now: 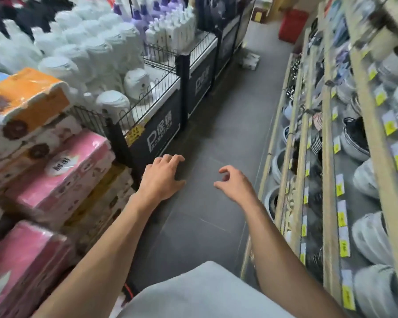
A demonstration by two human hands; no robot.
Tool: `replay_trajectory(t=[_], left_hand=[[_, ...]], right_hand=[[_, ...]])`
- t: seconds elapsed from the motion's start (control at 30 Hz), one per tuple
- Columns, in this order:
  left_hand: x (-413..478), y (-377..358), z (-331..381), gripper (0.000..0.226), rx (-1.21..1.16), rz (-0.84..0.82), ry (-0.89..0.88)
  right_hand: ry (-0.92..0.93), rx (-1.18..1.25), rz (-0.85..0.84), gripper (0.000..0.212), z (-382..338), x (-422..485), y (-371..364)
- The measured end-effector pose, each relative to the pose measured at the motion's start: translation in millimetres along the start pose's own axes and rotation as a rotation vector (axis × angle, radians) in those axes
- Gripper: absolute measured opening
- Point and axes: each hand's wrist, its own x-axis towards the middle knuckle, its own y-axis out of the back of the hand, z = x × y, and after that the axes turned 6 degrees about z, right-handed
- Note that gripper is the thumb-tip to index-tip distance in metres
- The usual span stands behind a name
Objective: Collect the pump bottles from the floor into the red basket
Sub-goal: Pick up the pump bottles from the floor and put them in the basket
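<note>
Two bare hands reach out over the dark grey floor tiles (216,138) of a shop aisle in the head view, and neither holds anything. The left hand (163,175) hangs palm down, its fingers spread and loosely curled. The right hand (234,183) is relaxed, thumb and forefinger curving toward each other with a gap between them. A grey garment (193,294) fills the bottom edge.

Far up the aisle a small cluster of white packages (250,59) lies on the floor at the foot of a display bin. Blur hides whether these are the pump bottles. Beyond them, well apart from both hands, a red box-shaped thing (293,25) stands near the right-hand shelving. It may be the red basket, but its form is unclear.

On the left, a wire-fenced promotion bin (161,131) holds rows of white jugs (97,56). At its far end stand upright white pump-topped bottles (170,33), with purple bottles (147,12) behind them. Nearer on the left are stacked tissue packs, an orange pack (25,92) on top and a pink pack (62,171) lower down.

On the right, wooden shelves (329,180) carry shoes (368,237), with yellow price tags (341,220) along the rails.
</note>
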Motion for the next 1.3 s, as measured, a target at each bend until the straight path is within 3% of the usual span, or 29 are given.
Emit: replay_trajectory(t=[0.2,0.5,0.8,1.3], left_hand=[[82.9,-1.6,49.6,0.070,0.036,-0.010,-0.137],[205.3,-8.2,51.3,0.072,-0.027,-0.059,-0.142],[375.0,5.3,35.0,0.071,-0.048,-0.039,-0.215],[643.9,-18.7,99.1,0.072,0.015,-0.072,-0.250]], right_hand=[[-0.034,-0.060,0.067,0.043,13.1,60.6,50.7],[-0.070,-0.113,0.072,0.045,-8.3,159.0,64.6],[-0.139,-0.099,0.143,0.045,-32.9,294.7,89.9],[-0.169,-0.024,0.160,0.049,-21.9,561.0,150.9]])
